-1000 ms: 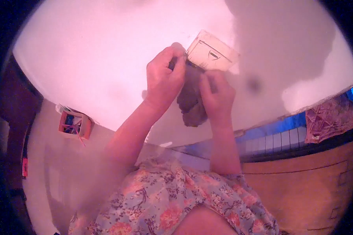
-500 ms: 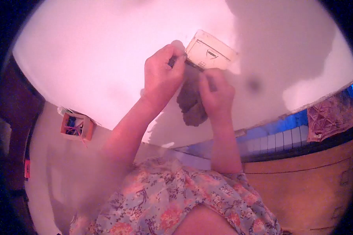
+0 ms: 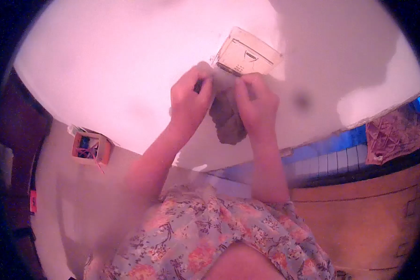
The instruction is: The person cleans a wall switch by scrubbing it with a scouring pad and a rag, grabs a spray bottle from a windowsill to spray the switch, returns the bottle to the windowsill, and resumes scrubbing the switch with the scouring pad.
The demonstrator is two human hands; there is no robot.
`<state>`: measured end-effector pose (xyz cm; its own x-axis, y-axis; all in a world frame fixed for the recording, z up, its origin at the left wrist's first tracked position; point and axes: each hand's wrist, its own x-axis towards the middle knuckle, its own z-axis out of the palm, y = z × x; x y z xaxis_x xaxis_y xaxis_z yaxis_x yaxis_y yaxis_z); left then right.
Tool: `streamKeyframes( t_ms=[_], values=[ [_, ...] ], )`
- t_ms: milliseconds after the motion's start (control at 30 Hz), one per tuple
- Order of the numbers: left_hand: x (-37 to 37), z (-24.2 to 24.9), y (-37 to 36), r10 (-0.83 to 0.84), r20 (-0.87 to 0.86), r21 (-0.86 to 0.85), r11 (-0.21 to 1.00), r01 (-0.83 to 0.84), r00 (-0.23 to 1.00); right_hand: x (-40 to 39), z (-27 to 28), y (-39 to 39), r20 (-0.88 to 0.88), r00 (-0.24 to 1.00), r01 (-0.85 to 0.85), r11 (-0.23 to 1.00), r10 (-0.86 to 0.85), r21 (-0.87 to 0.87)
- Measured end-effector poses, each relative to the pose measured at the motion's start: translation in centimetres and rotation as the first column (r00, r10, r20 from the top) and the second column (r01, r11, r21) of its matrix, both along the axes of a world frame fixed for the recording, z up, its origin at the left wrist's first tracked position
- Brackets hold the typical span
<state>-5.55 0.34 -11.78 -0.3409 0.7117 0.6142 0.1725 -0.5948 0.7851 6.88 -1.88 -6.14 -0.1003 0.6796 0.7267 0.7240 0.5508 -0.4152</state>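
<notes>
A cream-coloured, box-like object (image 3: 261,49) with a dark slot, a few small dots and a dark near edge lies tilted on the white surface (image 3: 126,70). Just below its left corner is my left hand (image 3: 190,97), thumb and index finger closed in a pinch. My right hand (image 3: 259,103) is beside the box's near edge, its fingers pinched too. Whatever either hand holds is too small or blurred to make out. Between the hands runs a dark grey patch (image 3: 228,123), seemingly their shadow.
A small open carton (image 3: 91,148) with coloured odds and ends stands low at the left. To the right are a wooden cabinet front (image 3: 359,219), a quilted pinkish cloth (image 3: 394,140) and a pale striped strip (image 3: 329,168). A broad shadow covers the surface's right side.
My left hand has moved down, away from the box's left corner. The right hand has shifted slightly up. The box sits a little higher in view; both hands stay pinched.
</notes>
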Motion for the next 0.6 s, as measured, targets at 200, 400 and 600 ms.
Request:
streamKeyframes(
  t_ms=[200, 400, 600],
  values=[
    [1.0, 1.0, 0.5, 0.11, 0.053, 0.23, 0.966, -0.12, 0.992, 0.8, -0.1, 0.8, -0.019, 0.999, -0.038, 0.998, 0.039, 0.054],
    [2.6, 1.0, 0.3, 0.09, 0.133, 0.171, 0.979, -0.112, 0.987, 1.6, -0.6, 0.0, 0.044, 0.997, -0.058, 0.998, 0.06, -0.036],
    [3.0, 0.5, -1.1, 0.271, -0.041, 0.373, 0.897, -0.237, 0.962, 3.2, -3.1, -4.0, 0.019, 0.997, -0.073, 0.979, 0.078, -0.189]
  ],
)
